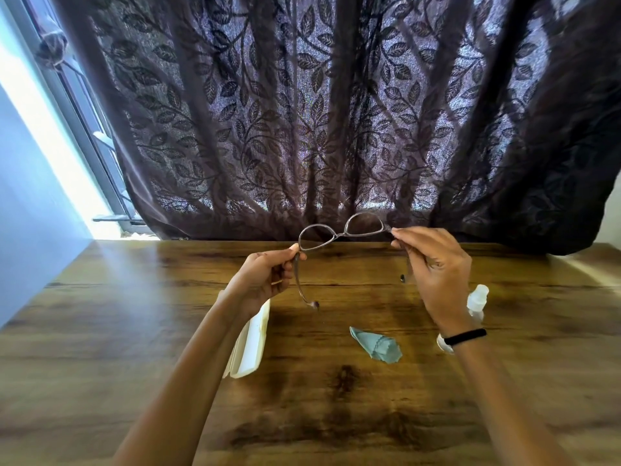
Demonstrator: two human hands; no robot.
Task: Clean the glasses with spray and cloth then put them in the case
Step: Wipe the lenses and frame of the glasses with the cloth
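Thin-framed glasses [342,234] are held up above the table with their arms unfolded toward me. My left hand [265,280] pinches the left hinge and arm. My right hand [433,267] grips the right hinge and arm. A crumpled light-blue cloth [378,346] lies on the wood below the glasses. A white glasses case [252,344] lies under my left forearm, partly hidden by it. A small clear spray bottle [477,301] lies behind my right wrist, mostly hidden.
The wooden table [336,415] stretches toward me. A dark leaf-patterned curtain [336,112] hangs right behind the table's far edge. A window frame [84,105] and a pale wall stand at the left.
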